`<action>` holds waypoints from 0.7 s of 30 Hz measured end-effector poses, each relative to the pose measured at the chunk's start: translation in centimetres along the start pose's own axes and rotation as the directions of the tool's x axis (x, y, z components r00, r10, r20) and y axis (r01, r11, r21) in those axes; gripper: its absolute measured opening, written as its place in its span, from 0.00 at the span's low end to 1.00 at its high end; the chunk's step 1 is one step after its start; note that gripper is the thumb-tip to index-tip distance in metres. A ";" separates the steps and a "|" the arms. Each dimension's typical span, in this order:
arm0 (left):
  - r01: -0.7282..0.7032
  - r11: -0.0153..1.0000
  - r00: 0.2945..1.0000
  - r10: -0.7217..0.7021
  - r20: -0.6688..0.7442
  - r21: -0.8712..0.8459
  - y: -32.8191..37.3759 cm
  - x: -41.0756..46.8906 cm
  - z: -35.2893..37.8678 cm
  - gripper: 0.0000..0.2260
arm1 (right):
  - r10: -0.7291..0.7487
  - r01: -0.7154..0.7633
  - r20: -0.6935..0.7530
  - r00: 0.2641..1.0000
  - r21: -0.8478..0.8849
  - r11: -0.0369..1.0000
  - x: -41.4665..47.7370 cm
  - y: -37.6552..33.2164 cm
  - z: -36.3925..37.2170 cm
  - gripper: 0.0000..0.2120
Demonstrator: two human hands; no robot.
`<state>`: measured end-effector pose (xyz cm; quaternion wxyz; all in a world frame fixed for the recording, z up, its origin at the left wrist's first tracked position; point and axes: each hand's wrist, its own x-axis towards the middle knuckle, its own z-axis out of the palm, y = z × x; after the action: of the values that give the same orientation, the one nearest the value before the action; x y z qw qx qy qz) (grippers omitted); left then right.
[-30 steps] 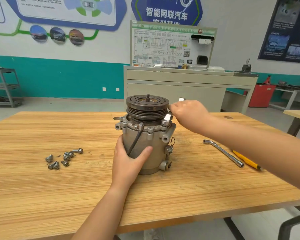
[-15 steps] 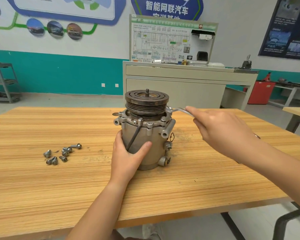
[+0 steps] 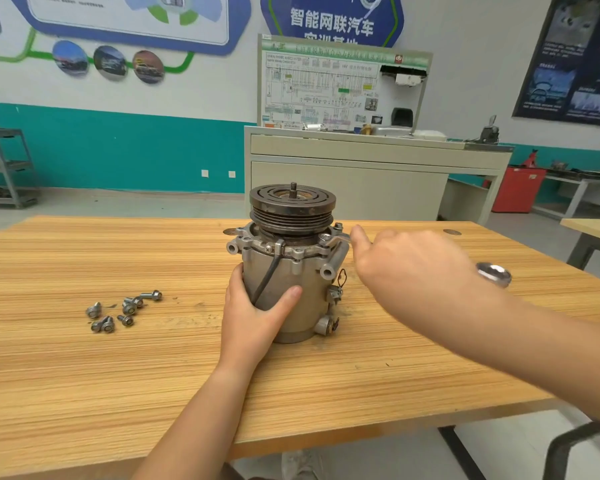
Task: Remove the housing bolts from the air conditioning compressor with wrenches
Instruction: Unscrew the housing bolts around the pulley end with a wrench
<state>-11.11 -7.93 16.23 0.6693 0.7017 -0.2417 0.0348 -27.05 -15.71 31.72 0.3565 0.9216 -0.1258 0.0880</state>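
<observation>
Found the compressor [image 3: 309,282] upright near the middle of the wooden surface [image 3: 118,375], pulley [image 3: 291,202] on top and the flange [image 3: 291,252] just beneath it. Braced it with the left hand [image 3: 253,320], thumb and fingers wrapped round the lower body from the near side. Worked from the right with the right hand [image 3: 409,271], smeared by motion. Seemed to have its fingers closed round the wrench [image 3: 340,239], though hidden under the back of the hand, thumb stretched along the shaft toward the flange. Saw the wrench's working end at the flange's right edge, beside a bolt [image 3: 338,225] standing up there, and its far ring end poking out past the wrist. Could not confirm a square seat on any bolt head. Noted a small cluster of loose bolts [image 3: 123,311] lying well to the left on the surface, apart from the compressor.

Judged the step as loosening one of the remaining flange bolts, with the job well along given the cluster already out. Called for seating the head fully over the bolt before pulling, and keeping the shaft level with the flange so as not to ride up and round the corners. Needed short swings, given the overhanging pulley and the little room beneath it. Wanted a firm downward press from the left hand to stop the body twisting or tipping. Risked a slip against the pulley edge if pulled hard on a half-seated head. Best finished by fingertip once free, then set with the cluster on the left.
</observation>
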 end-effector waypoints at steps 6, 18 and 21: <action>0.007 1.000 1.000 -0.007 0.013 -0.011 0.1 -0.1 -0.1 0.44 | -0.013 0.006 -0.082 0.997 -0.096 0.995 3.0 4.3 1.9 0.19; 0.000 1.000 1.000 0.000 0.004 -0.009 0.0 -0.1 0.0 0.42 | 0.146 0.027 -0.393 0.908 0.402 0.915 7.4 3.8 8.3 0.12; 0.004 1.000 1.000 -0.004 0.004 -0.003 0.1 -0.1 0.0 0.44 | 0.435 0.129 -0.412 0.801 0.828 0.546 4.9 3.6 6.8 0.14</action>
<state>-11.17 -7.90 16.26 0.6698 0.7013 -0.2419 0.0318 -22.97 -23.70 30.31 -0.1064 0.8895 -0.0404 0.4424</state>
